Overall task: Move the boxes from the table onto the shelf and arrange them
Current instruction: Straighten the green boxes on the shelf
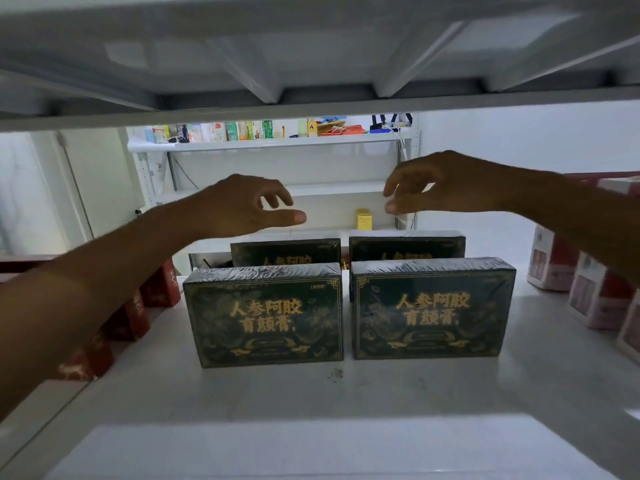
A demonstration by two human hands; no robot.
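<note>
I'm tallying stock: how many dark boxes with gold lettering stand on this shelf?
4. Front left box, front right box, back left box and back right box, each back one standing behind a front one. Others may be hidden behind them.

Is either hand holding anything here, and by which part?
Nothing is held. The left hand hovers over the rear-left dark green gold-lettered box, the right hand over the rear-right dark green gold-lettered box, fingers loosely curled, no grip on either.

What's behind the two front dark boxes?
A back left box and back right box, same kind. The front left box and front right box hide their lower parts.
</note>
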